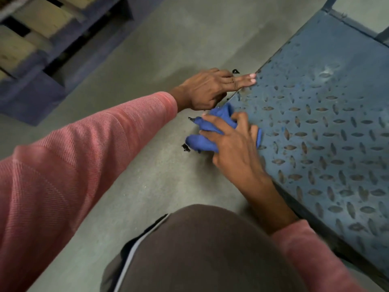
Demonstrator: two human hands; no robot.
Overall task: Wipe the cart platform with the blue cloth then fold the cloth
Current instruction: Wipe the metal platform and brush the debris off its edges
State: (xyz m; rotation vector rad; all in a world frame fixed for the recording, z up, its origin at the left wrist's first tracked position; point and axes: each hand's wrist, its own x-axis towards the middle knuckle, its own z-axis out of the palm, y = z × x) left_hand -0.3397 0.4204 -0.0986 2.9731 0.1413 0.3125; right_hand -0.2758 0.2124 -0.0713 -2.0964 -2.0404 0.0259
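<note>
The cart platform (328,131) is a blue-grey steel tread plate filling the right side of the head view. A bunched blue cloth (212,127) lies at its left edge, partly hanging over the floor. My right hand (233,144) covers the cloth, fingers curled into its folds, pressing it on the plate. My left hand (208,89) rests just beyond it at the platform's edge, with two straight fingers lying on the plate rim and the other fingers tucked down beside the edge.
Grey concrete floor (147,165) lies left of the cart. A dark blue pallet or rack (42,66) with pale wooden blocks stands at the upper left. The cart's handle frame (357,24) rises at the top right. My knee (210,249) is at the bottom.
</note>
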